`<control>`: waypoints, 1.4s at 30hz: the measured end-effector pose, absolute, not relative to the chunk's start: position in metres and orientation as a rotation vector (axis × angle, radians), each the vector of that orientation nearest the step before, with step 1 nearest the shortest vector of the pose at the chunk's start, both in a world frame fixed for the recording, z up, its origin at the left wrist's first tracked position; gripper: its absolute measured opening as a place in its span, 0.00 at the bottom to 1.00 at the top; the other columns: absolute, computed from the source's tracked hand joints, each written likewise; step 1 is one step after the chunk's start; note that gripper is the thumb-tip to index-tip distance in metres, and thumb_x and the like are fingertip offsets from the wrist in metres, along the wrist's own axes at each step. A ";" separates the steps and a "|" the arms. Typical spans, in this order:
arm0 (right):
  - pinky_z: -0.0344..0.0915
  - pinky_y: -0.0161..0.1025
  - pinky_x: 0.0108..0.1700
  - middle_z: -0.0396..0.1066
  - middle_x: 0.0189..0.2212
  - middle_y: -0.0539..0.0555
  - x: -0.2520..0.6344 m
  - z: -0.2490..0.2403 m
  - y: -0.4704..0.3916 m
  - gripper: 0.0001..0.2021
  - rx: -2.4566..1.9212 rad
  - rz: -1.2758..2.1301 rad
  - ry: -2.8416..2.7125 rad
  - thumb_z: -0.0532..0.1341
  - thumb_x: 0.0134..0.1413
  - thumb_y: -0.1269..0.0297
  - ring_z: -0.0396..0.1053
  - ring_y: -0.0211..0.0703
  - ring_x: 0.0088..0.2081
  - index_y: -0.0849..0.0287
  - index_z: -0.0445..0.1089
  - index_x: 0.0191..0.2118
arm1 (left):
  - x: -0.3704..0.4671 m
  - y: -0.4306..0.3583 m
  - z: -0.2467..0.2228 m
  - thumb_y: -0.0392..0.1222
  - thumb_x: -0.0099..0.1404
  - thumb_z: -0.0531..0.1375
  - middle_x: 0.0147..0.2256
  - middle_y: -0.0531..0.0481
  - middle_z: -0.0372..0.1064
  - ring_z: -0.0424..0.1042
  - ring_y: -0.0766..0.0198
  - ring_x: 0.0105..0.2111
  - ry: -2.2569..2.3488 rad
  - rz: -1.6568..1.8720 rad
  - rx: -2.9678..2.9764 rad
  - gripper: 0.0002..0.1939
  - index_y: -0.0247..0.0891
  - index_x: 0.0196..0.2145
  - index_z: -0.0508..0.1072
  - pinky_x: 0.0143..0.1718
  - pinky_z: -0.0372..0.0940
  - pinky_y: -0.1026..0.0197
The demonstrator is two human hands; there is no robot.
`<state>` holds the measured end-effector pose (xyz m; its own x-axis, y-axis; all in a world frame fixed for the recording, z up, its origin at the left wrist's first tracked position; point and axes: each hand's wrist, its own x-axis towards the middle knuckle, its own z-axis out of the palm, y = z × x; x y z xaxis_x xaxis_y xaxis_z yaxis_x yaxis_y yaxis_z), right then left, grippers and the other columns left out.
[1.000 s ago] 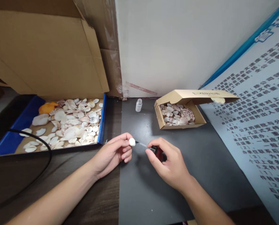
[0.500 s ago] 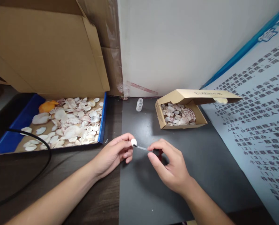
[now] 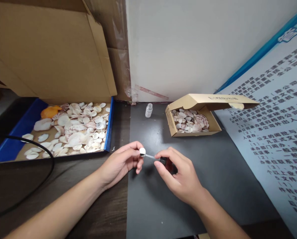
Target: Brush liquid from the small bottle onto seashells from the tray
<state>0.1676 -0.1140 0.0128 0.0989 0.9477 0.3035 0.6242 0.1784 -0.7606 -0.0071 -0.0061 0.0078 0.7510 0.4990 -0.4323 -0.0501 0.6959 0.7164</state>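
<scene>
Between the thumb and fingers of my left hand (image 3: 123, 161) is a small white seashell (image 3: 142, 151), held over the mat's left edge. My right hand (image 3: 180, 171) pinches the black cap of a thin brush (image 3: 149, 156) with a pale, translucent stem. The brush points left, and its tip meets the lower edge of the shell. A dark patch shows on the shell there; whether it is bristles or a coating I cannot tell. Beyond both hands, a small clear bottle (image 3: 148, 111) with a white label stands upright without a cap.
An open blue-edged cardboard box (image 3: 108, 129) full of shells lies at the left, its lid raised. A smaller carton (image 3: 195, 134) at the right also holds shells. A black cable (image 3: 52, 166) curves across the left side. Beside the dark mat (image 3: 148, 212) leans a printed poster (image 3: 270, 132).
My right hand has shifted slightly left and turned the brush, so its black cap now shows. The brush tip has moved to the shell's lower edge. My left hand stays nearly still.
</scene>
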 end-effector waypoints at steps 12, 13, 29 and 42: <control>0.60 0.33 0.27 0.66 0.26 0.46 0.169 0.015 -0.117 0.02 -1.497 0.463 -1.601 0.60 0.62 0.69 0.62 0.35 0.24 0.55 0.68 0.38 | -0.008 -0.005 0.007 0.38 0.64 0.58 0.24 0.54 0.60 0.60 0.68 0.24 0.591 0.276 0.798 0.04 0.35 0.32 0.68 0.27 0.61 0.64; 0.59 0.33 0.27 0.65 0.26 0.46 0.169 0.016 -0.116 0.02 -1.521 0.437 -1.588 0.60 0.61 0.70 0.61 0.34 0.24 0.55 0.68 0.36 | -0.008 -0.005 0.007 0.37 0.65 0.58 0.23 0.54 0.59 0.60 0.68 0.24 0.590 0.272 0.802 0.04 0.35 0.32 0.68 0.27 0.60 0.65; 0.59 0.32 0.28 0.66 0.26 0.45 0.169 0.016 -0.115 0.04 -1.519 0.401 -1.522 0.60 0.60 0.71 0.61 0.33 0.24 0.55 0.67 0.35 | -0.010 -0.008 -0.001 0.43 0.68 0.59 0.23 0.57 0.60 0.60 0.69 0.25 0.574 0.236 0.958 0.08 0.37 0.36 0.66 0.29 0.59 0.65; 0.61 0.32 0.28 0.67 0.26 0.45 0.170 0.017 -0.116 0.04 -1.511 0.444 -1.504 0.59 0.62 0.69 0.63 0.34 0.25 0.55 0.68 0.36 | -0.011 -0.010 -0.006 0.50 0.70 0.59 0.23 0.60 0.55 0.56 0.71 0.24 0.538 0.228 1.057 0.12 0.38 0.38 0.65 0.28 0.59 0.66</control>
